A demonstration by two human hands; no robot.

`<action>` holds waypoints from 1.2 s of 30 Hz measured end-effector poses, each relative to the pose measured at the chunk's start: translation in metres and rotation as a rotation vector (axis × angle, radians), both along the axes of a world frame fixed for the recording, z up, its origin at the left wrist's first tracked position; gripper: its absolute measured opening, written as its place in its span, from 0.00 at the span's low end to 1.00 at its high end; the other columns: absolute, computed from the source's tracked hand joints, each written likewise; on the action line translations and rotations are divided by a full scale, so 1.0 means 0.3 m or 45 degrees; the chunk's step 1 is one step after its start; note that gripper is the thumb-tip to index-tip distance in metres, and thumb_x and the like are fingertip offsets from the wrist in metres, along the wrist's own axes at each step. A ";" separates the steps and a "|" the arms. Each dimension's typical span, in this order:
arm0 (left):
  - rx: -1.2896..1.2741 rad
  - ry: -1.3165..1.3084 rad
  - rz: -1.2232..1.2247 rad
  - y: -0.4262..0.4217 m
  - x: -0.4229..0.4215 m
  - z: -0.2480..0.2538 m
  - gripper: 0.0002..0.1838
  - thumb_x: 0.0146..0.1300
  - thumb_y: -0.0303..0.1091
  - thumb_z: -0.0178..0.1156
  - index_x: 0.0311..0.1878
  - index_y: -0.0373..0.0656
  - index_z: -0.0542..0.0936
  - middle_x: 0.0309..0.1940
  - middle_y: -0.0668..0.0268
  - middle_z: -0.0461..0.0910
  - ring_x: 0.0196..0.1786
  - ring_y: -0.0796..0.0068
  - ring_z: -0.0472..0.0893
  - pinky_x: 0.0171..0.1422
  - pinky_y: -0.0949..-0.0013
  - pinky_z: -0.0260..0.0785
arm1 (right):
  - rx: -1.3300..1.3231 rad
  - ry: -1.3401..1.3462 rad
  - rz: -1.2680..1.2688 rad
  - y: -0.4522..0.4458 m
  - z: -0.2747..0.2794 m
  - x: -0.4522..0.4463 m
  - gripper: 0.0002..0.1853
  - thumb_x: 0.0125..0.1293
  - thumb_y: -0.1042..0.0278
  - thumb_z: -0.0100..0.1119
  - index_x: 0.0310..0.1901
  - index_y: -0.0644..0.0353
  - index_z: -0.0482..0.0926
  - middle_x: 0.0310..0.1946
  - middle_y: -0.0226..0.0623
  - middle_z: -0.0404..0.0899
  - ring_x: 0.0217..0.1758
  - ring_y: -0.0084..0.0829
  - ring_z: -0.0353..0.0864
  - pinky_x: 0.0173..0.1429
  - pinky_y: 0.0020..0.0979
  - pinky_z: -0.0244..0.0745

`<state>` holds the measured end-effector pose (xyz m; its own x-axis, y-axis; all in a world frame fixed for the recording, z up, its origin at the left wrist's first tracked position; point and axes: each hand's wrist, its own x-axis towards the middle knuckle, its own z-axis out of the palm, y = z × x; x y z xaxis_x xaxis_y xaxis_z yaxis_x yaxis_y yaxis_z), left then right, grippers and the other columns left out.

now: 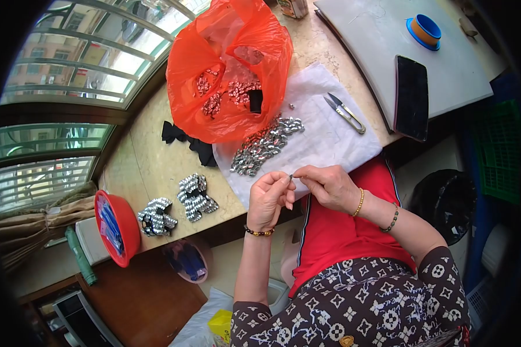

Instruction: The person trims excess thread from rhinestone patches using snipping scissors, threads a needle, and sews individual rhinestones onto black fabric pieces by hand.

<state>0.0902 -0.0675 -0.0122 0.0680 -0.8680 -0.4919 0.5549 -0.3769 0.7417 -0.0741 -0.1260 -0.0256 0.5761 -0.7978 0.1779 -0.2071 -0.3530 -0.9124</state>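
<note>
My left hand (266,199) and my right hand (331,188) meet over the near edge of a white cloth (318,144). Both pinch at one spot with thumb and forefinger, where a tiny dark speck shows; its kind is too small to make out. Just beyond my fingers, a pile of shiny silver beads (263,147) lies on the cloth. Thread snips (345,113) rest to the right of the pile. An open red plastic bag (231,63) behind it contains more beads and a black thread spool (255,101).
Two silver beaded bundles (197,197) (157,217) lie left on the table, near black fabric bows (200,151). A red basin (117,228) with blue packets sits at the table's left edge. On the right are a phone (411,98) and a blue-orange cup (424,32).
</note>
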 end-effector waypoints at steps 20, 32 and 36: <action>0.070 -0.589 -0.217 0.021 -0.078 0.034 0.02 0.57 0.23 0.56 0.34 0.35 0.75 0.25 0.64 0.75 0.19 0.84 0.72 0.19 0.84 0.63 | -0.193 -0.149 -0.058 -0.007 -0.032 0.040 0.02 0.58 0.77 0.51 0.34 0.61 0.70 0.16 0.32 0.73 0.14 0.32 0.68 0.22 0.29 0.65; -0.296 -1.999 0.168 0.009 0.094 -0.046 0.07 0.50 0.20 0.56 0.34 0.38 0.76 0.28 0.62 0.71 0.24 0.69 0.69 0.28 0.69 0.64 | 0.217 -0.218 -0.108 0.001 0.024 0.017 0.04 0.56 0.79 0.51 0.32 0.60 0.70 0.14 0.27 0.70 0.13 0.21 0.63 0.20 0.26 0.58; -0.228 -2.036 0.043 0.005 0.106 -0.072 0.07 0.49 0.20 0.56 0.33 0.39 0.75 0.28 0.60 0.72 0.26 0.64 0.70 0.32 0.66 0.65 | 0.251 -0.183 -0.035 0.011 0.008 0.021 0.03 0.55 0.79 0.51 0.32 0.60 0.70 0.12 0.28 0.69 0.12 0.22 0.62 0.19 0.25 0.57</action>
